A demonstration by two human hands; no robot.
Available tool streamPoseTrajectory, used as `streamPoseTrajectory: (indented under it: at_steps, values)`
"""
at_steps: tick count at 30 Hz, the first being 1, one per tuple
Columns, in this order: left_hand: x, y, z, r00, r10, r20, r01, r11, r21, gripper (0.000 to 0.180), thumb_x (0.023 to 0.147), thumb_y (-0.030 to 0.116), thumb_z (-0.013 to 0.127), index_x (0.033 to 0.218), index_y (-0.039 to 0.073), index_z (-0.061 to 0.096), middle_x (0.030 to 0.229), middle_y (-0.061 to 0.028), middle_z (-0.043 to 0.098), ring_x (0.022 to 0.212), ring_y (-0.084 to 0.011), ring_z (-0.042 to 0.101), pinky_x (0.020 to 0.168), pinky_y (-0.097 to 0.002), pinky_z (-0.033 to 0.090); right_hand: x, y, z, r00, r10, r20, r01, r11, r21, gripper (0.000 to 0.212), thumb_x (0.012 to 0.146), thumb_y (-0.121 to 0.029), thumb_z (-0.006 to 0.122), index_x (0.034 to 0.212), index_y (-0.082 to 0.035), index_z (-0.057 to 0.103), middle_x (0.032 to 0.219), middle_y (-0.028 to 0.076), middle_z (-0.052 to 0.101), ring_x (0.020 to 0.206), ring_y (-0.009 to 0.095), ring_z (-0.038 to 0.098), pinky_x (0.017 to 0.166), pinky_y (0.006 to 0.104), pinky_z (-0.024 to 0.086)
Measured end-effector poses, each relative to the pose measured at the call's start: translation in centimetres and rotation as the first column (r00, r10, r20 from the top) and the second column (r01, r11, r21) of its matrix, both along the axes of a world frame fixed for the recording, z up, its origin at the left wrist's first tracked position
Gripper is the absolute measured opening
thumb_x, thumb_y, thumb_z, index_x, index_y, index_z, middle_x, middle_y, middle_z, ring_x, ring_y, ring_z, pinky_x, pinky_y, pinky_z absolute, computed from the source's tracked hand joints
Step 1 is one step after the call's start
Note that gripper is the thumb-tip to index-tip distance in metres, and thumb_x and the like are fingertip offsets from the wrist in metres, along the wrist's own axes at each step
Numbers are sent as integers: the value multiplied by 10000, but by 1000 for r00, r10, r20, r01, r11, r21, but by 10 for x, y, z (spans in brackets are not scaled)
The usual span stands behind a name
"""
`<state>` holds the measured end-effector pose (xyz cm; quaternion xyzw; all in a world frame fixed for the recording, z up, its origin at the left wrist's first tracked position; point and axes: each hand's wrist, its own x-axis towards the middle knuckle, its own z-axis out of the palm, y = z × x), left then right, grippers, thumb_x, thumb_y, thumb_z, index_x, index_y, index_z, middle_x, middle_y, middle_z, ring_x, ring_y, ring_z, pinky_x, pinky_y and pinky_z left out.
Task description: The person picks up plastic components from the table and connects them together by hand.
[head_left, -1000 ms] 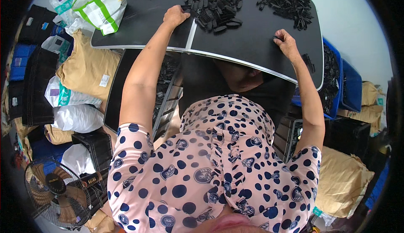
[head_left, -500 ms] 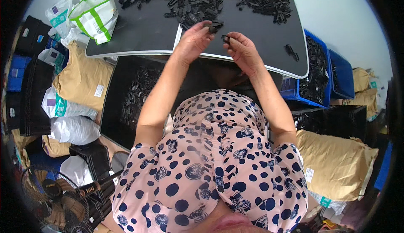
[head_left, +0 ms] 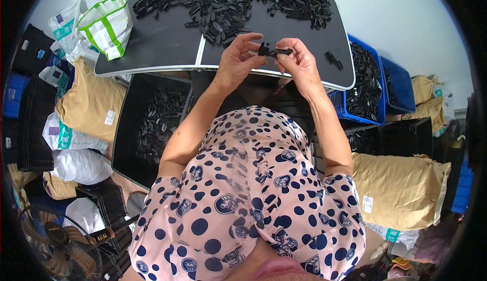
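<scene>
While both hands, the left hand and right hand, pinch one small black plastic part between them just above the desk's near edge, a firm, square fingertip grip looks best.

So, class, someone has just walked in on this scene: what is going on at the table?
A person in a spotted top holds a small black plastic part between both hands, the left hand and the right hand, just above the near edge of a dark table. Heaps of similar black parts lie on the table. A black bin and a blue crate beside it hold more.
</scene>
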<state>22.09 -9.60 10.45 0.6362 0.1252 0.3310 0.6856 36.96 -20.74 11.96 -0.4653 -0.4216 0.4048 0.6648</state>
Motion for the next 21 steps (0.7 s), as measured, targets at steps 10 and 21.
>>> streamPoseTrajectory:
  at_steps: [10,21]
  values:
    - [3,-18,-11,998,-31,56,34,999,-39,272,841,21,639,1100,39,559,931,-3,630,861,-62,581,759,-205,481,-4,-17,20,905,-115,409,175,978,-111,214,822,45,526,1021,-20,572,876,58,613,768,129,623,656,261,505]
    - [-3,-20,-13,996,87,-11,-80,955,284,221,837,8,631,1045,32,563,880,-42,654,838,-96,630,740,-230,509,4,-29,4,972,30,-232,-57,992,-110,244,866,-70,612,1083,38,581,810,81,637,657,133,623,572,218,519]
